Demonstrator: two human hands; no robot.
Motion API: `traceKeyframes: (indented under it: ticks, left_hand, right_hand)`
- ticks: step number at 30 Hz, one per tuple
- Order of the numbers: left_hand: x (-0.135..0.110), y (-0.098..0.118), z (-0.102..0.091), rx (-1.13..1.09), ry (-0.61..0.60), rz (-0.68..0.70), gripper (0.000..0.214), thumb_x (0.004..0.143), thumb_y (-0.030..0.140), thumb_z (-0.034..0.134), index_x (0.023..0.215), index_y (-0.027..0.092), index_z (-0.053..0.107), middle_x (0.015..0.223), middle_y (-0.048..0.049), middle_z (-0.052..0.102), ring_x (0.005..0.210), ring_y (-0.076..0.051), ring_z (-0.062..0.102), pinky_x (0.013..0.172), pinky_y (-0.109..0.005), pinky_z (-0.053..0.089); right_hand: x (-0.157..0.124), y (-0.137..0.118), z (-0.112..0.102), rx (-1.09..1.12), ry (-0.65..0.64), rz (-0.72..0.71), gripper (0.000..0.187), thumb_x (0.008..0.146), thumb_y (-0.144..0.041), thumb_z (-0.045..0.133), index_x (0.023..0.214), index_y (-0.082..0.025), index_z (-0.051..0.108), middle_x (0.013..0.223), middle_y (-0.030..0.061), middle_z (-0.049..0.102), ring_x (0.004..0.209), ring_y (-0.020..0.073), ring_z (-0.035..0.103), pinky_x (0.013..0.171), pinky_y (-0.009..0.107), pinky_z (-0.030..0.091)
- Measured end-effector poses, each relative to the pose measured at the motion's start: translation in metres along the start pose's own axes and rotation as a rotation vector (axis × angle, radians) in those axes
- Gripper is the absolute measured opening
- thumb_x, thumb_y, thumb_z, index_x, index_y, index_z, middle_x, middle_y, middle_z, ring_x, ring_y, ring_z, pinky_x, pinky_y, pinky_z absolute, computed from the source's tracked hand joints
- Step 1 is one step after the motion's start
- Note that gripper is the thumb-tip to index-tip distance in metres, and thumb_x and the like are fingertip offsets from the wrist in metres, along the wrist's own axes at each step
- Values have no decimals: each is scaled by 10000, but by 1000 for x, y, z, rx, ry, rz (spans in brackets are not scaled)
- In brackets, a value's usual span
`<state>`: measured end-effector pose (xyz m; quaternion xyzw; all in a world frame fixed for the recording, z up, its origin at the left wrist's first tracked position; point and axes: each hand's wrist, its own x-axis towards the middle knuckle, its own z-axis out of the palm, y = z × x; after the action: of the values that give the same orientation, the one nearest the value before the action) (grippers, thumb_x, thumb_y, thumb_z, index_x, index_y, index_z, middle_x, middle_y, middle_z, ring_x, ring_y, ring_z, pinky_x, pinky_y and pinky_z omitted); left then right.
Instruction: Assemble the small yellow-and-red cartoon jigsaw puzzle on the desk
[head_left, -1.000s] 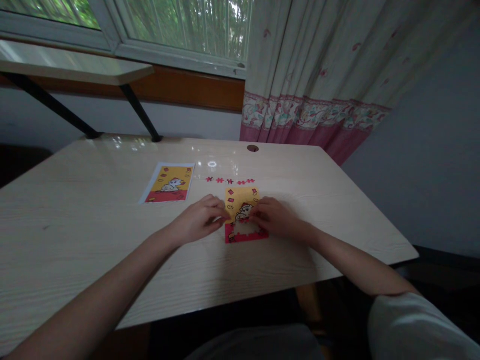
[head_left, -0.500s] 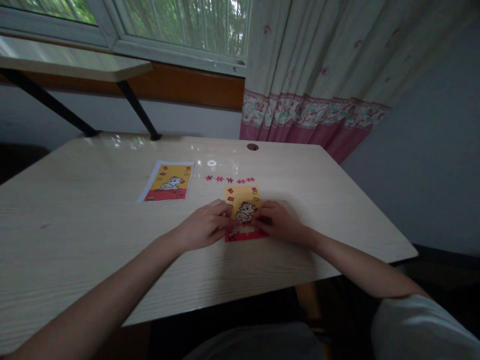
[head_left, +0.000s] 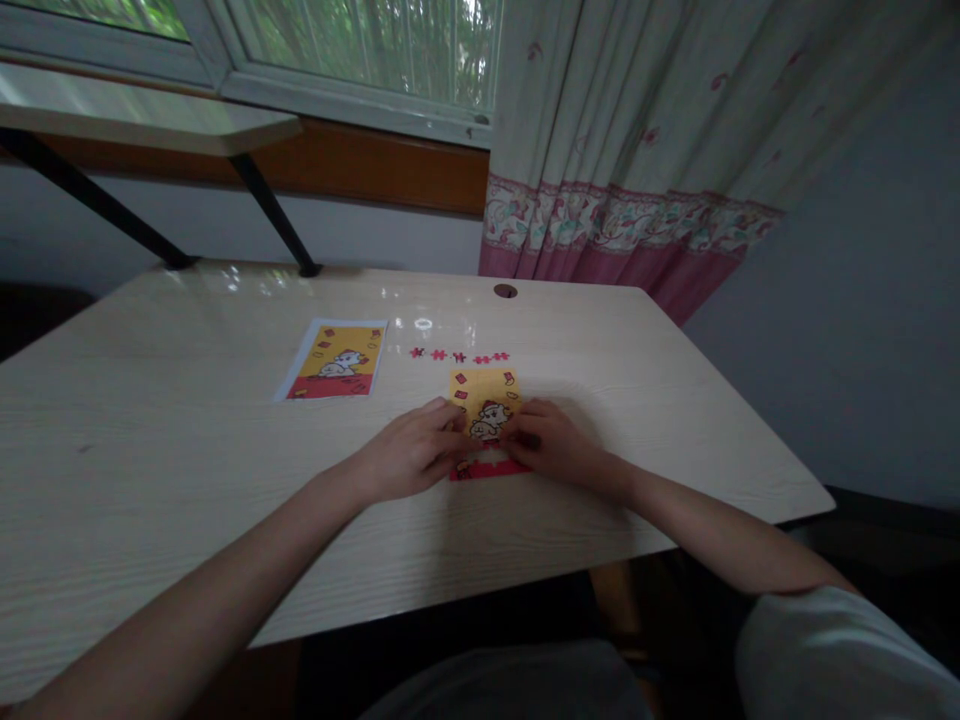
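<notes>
A small yellow and red jigsaw puzzle (head_left: 486, 400) with a cartoon animal lies on the pale wooden table (head_left: 187, 470). My left hand (head_left: 409, 455) rests at its left edge, fingers curled, with the fingertips pressing on the puzzle. My right hand (head_left: 551, 440) lies at its right edge, fingers bent and pressing on the lower middle of the picture. Whether either hand pinches a piece is hidden. A row of loose red puzzle pieces (head_left: 459, 356) sits just beyond the puzzle.
A printed reference picture (head_left: 334, 360) of the same image lies to the left. A cable hole (head_left: 505, 291) is near the table's far edge. A curtain (head_left: 637, 150) hangs at the back right, a window (head_left: 337, 50) and a second table (head_left: 150, 120) behind.
Both hands slid slightly down the puzzle and closer together over its lower part; the gap near the red strip looks more covered now.
</notes>
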<state>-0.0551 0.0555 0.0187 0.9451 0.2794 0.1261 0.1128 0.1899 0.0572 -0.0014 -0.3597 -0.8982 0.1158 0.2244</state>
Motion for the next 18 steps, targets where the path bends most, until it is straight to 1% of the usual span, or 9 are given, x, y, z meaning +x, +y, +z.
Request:
traceKeyframes:
  ticks: [3, 7, 10, 13, 18]
  left_hand:
    - [1, 0, 0, 3, 10, 4, 322, 900, 218, 427, 1115, 242, 666, 883, -75, 516, 851, -218, 466, 745, -343, 439]
    - [2, 2, 1, 2, 30, 8, 316, 928, 276, 412, 1113, 226, 663, 897, -80, 525, 858, -212, 473, 751, -339, 442]
    - [1, 3, 2, -6, 40, 14, 314, 938, 293, 406, 1080, 205, 672, 894, -84, 531, 858, -210, 474, 751, -335, 439]
    - [1, 3, 3, -19, 37, 13, 307, 940, 283, 408, 1088, 212, 667, 892, -81, 532, 859, -210, 470, 749, -332, 432]
    - [1, 2, 2, -12, 36, 19, 308, 936, 286, 419, 1126, 231, 655, 891, -80, 528, 852, -215, 463, 745, -341, 428]
  right_hand:
    - [-2, -2, -3, -138, -9, -98, 111, 849, -202, 562, 873, -205, 670, 851, 47, 659, 842, 174, 565, 801, 312, 406]
    - [-5, -6, -9, -315, -18, -232, 129, 863, -210, 537, 877, -195, 664, 884, 63, 653, 875, 202, 545, 786, 332, 380]
    - [-5, -9, -11, -356, -32, -271, 134, 867, -207, 529, 899, -186, 658, 866, 61, 648, 861, 202, 544, 778, 329, 373]
    - [-5, -10, -12, -376, -52, -291, 149, 878, -235, 522, 927, -183, 653, 870, 61, 655, 860, 203, 547, 762, 327, 368]
    - [-8, -8, -11, -353, 36, -307, 213, 905, -331, 514, 950, -179, 656, 893, 54, 670, 857, 196, 547, 762, 320, 370]
